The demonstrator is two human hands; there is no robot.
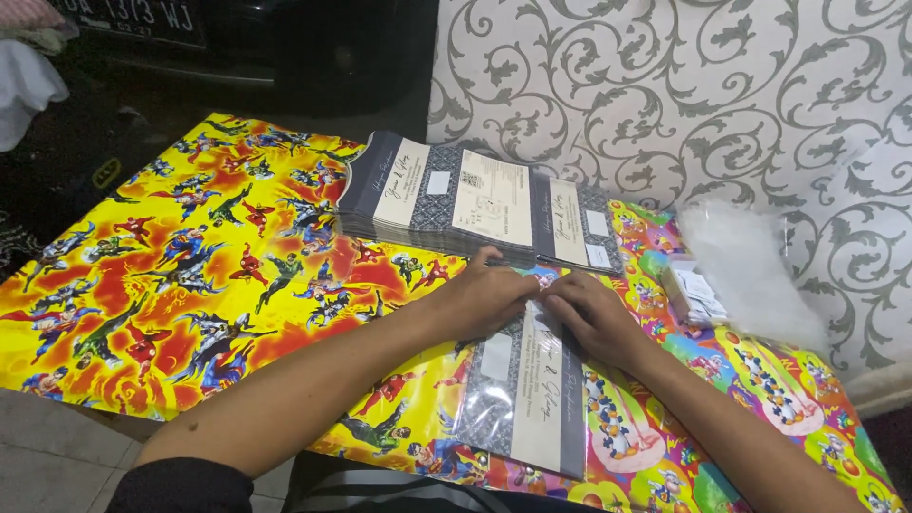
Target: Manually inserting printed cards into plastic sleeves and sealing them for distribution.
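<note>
Cartoon-printed paper (pixel 190 275) in yellow and red covers the surface at nine o'clock. At twelve o'clock lies a stack of dark grey and cream cards (pixel 475 199), fanned sideways. Left hand (pixel 484 299) rests at the centre with fingers curled down, pressing the top edge of one card in a clear plastic sleeve (pixel 527 389), which lies flat toward six o'clock. Right hand (pixel 594 318) touches the same edge just beside it, fingers bent; perhaps they pinch the sleeve flap, but I cannot tell. At three o'clock are clear plastic bags (pixel 750 266) and a small white packet (pixel 693 293).
</note>
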